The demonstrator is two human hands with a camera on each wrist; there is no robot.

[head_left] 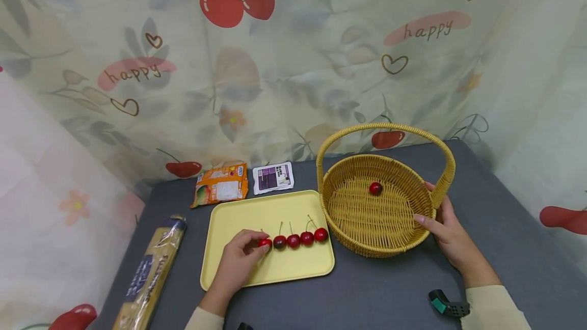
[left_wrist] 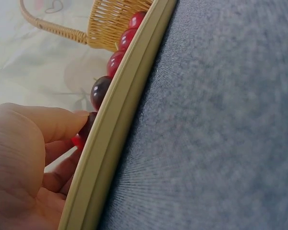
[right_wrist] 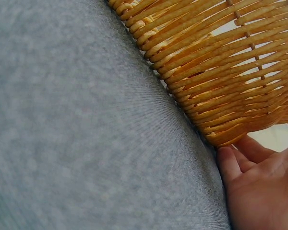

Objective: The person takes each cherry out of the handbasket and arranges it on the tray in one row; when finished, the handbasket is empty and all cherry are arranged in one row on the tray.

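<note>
My left hand (head_left: 239, 258) pinches a red cherry (head_left: 265, 242) between thumb and fingers, at the left end of a row on the yellow tray (head_left: 257, 207). To its right lies a darker cherry (head_left: 279, 242), then several more with thin stems, the last one (head_left: 321, 235) near the tray's right rim. In the left wrist view the thumb presses the held cherry (left_wrist: 89, 125), partly hidden by the tray's edge. With the thumb over its rim and fingers outside, my right hand (head_left: 451, 236) grips the wicker basket (head_left: 373, 218). One cherry (head_left: 375, 188) sits inside.
Behind the tray lie an orange snack packet (head_left: 222, 184) and a white and purple packet (head_left: 273, 178). A long clear pack of noodles (head_left: 151, 274) lies at the left. The basket's tall handle (head_left: 385, 126) arches over it. A black strap-like device (head_left: 449, 304) shows by the right sleeve.
</note>
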